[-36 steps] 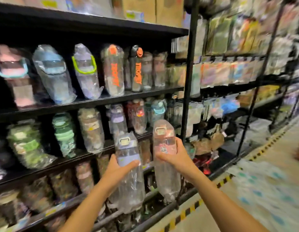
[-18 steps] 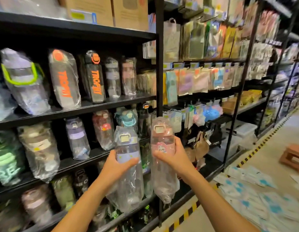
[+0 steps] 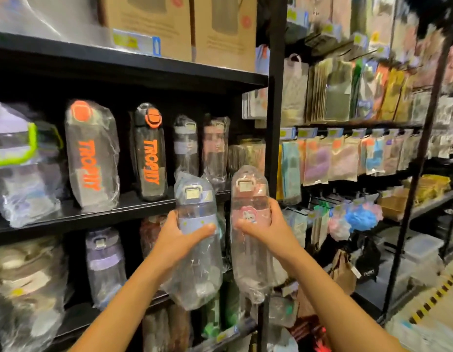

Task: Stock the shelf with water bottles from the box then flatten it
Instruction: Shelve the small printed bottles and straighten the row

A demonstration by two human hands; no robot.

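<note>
The fingers (image 3: 207,228) of the left hand (image 3: 179,236) are curled round the lilac band of a purple water bottle (image 3: 194,195), with the thumb laid across its front. The fingers (image 3: 274,207) of the right hand (image 3: 269,226) are wrapped round a pink water bottle (image 3: 248,188) in the same way, with the thumb pressed just below a small cartoon sticker on its pink band.

Both bottles are held upright and side by side, close but apart, in front of the edge of the middle shelf (image 3: 134,207) and just left of the black upright post (image 3: 274,123). Each has a clear, rounded plastic body, a coloured domed cap with a pale square latch, and a loose, crinkled, glossy bag around it (the slack of each bag hangs below the hand).

On the black shelf board behind them, more bagged bottles are stood in a row: two tall dark ones with orange lettering and orange caps (image 3: 92,158) (image 3: 150,153), a bulky one with a lime-green handle (image 3: 22,158) at the far left, and two slim clear ones (image 3: 186,146) just behind the held pair. Plain brown cardboard cartons (image 3: 149,19) are set on the top shelf. To the right of the post, flat pastel packets (image 3: 342,158) are hung from hooks, their detail blurred.
</note>
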